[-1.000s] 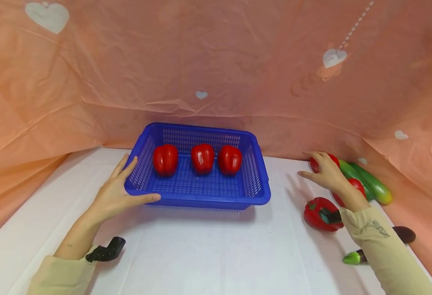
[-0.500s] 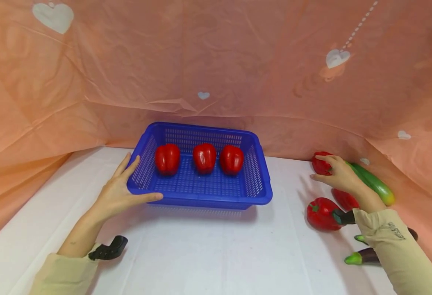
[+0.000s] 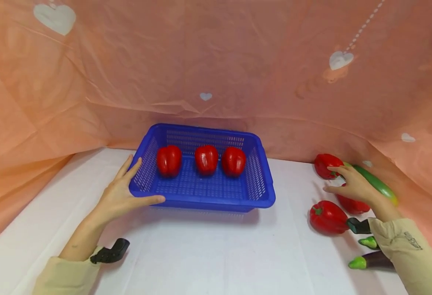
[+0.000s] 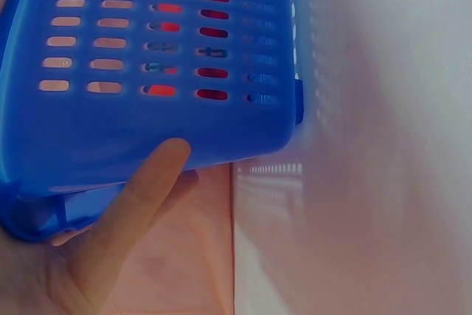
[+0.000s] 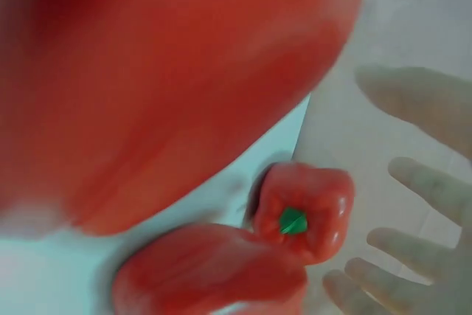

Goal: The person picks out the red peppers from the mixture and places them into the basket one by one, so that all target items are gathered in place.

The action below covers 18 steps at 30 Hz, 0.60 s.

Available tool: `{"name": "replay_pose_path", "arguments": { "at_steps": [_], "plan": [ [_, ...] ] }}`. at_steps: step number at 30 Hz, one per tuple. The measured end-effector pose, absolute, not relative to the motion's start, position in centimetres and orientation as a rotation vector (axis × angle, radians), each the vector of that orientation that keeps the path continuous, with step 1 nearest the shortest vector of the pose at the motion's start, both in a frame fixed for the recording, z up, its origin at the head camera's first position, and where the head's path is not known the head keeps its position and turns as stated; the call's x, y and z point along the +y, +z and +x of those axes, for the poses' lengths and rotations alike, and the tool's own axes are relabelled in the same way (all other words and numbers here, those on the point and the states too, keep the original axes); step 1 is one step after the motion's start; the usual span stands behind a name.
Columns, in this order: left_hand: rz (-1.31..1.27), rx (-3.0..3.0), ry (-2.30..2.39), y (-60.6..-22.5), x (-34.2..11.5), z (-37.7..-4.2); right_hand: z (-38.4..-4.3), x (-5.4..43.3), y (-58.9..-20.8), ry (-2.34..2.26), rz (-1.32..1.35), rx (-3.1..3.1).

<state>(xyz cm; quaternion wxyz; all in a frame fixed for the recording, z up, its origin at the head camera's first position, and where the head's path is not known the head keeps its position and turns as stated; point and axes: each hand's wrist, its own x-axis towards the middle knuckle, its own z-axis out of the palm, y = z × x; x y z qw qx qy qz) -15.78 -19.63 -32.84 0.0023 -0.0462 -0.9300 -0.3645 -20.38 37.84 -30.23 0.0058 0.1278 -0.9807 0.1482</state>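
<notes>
So the blue basket (image 3: 201,201) sits mid-frame on the white tabletop (image 3: 208,254), with three red peppers inside: one on the left (image 3: 169,161), one in the middle (image 3: 206,159) and one on the right (image 3: 233,161). The left hand (image 3: 118,198) is spread around its lower-left corner, fingers up the side and thumb straight along the front, not clenched on anything.

The right hand (image 3: 352,188) is over at the right of the frame, fingers apart and holding nothing, hovering by three more red peppers. The back pepper (image 3: 326,165) is just beyond its fingertips, the middle pepper (image 3: 352,204) is partly hidden under it, and the front pepper (image 3: 328,217) lies nearer the bottom.

It's kinda crowded there: a long green vegetable (image 3: 376,184) lies right behind that hand, with a paler green bit poking out beside it. Lower right, the tan sleeve (image 3: 408,246) blocks part of a dark eggplant (image 3: 378,260), plus another green stem (image 3: 369,242) above it. The right wrist's black camera (image 3: 359,225) overlaps the front pepper's edge. Orange cloth with white hearts (image 3: 216,61) fills the top.
</notes>
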Motion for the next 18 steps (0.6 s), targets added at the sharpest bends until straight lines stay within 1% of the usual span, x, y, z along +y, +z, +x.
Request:
{"name": "replay_pose_path", "arguments": {
  "at_steps": [18],
  "plan": [
    [-0.143, -2.919, -1.120, -32.8, -19.7, -15.7, -20.2, 40.3, -31.4, 0.369, 0.323, -3.135]
  ]
}}
